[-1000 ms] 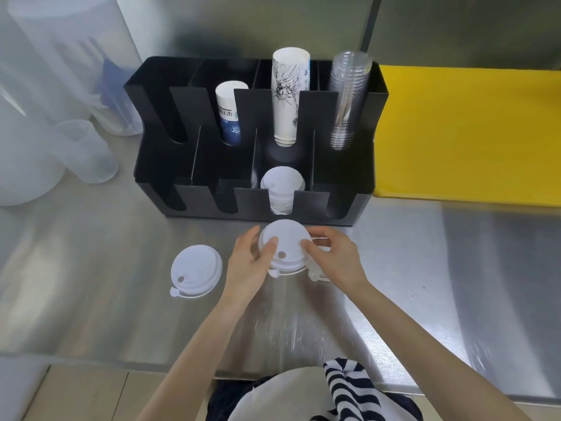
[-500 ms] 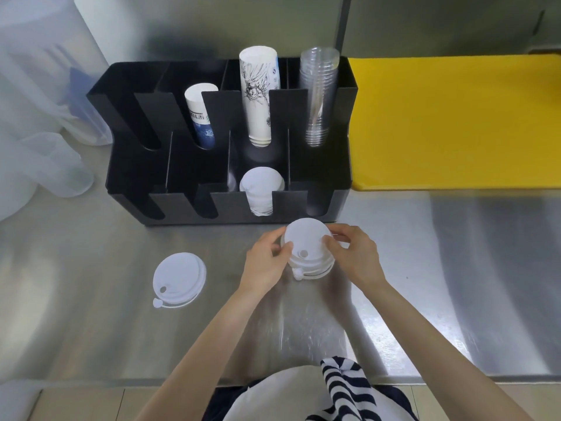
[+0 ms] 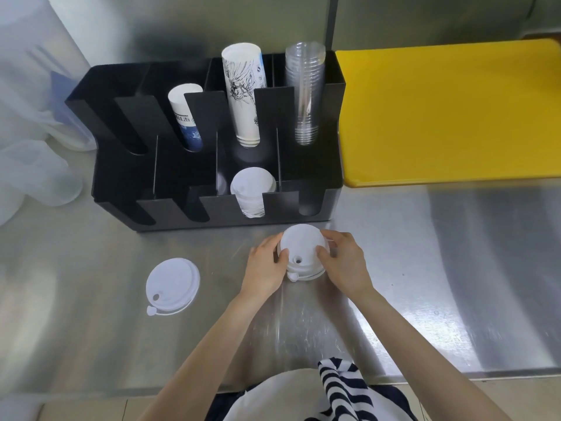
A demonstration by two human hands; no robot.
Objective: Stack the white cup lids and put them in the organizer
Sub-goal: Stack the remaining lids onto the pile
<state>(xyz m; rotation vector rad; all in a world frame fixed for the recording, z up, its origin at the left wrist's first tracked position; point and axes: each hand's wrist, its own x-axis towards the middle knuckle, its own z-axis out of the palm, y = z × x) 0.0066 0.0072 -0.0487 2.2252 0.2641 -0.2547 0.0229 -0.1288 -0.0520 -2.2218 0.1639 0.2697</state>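
A small stack of white cup lids (image 3: 303,250) rests on the steel counter just in front of the black organizer (image 3: 170,177). My left hand (image 3: 264,268) grips the stack's left side and my right hand (image 3: 343,265) grips its right side. One single white lid (image 3: 173,285) lies flat on the counter to the left, apart from both hands. Inside the organizer's front row, third slot from the left, stands a stack of white lids (image 3: 252,189).
The organizer's back row holds a short paper cup stack (image 3: 185,117), a tall printed paper cup stack (image 3: 244,92) and clear plastic cups (image 3: 305,89). A yellow cutting board (image 3: 449,117) lies at the right. Translucent plastic jugs (image 3: 33,174) stand at the left.
The view has shifted, so the organizer sits further left in the frame. My hands have squared the top lid onto the one beneath; the stack stays at the same spot.
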